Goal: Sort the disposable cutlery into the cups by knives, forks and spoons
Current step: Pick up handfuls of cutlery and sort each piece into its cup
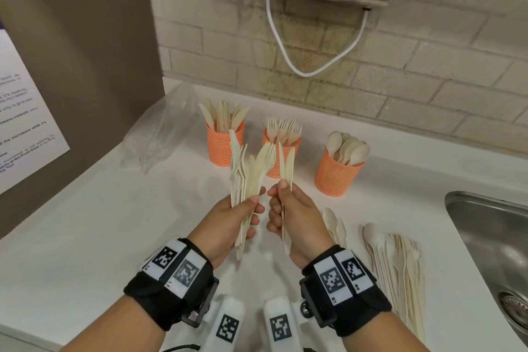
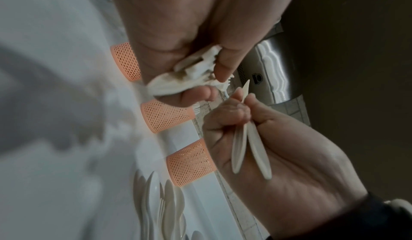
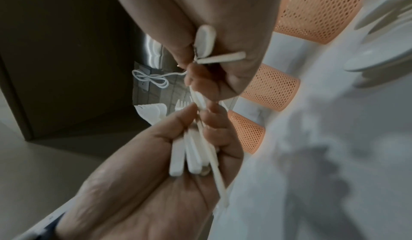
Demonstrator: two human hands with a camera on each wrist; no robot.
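My left hand (image 1: 251, 208) grips a mixed bundle of pale forks and knives (image 1: 245, 171), held upright above the counter. Close beside it, my right hand (image 1: 278, 194) pinches two knives (image 1: 287, 163), their blades up. In the left wrist view the two knives (image 2: 249, 146) lie across the right palm. Behind stand three orange mesh cups: the knife cup (image 1: 221, 148) on the left, the fork cup (image 1: 273, 170) in the middle, the spoon cup (image 1: 334, 180) on the right. A loose pile of cutlery (image 1: 397, 260) lies on the counter to my right.
Two spoons (image 1: 333, 223) lie just right of my right hand. A steel sink (image 1: 491, 231) is set into the counter at the far right. A crumpled clear plastic bag (image 1: 160, 128) sits left of the cups. A white cable (image 1: 271, 23) hangs on the brick wall.
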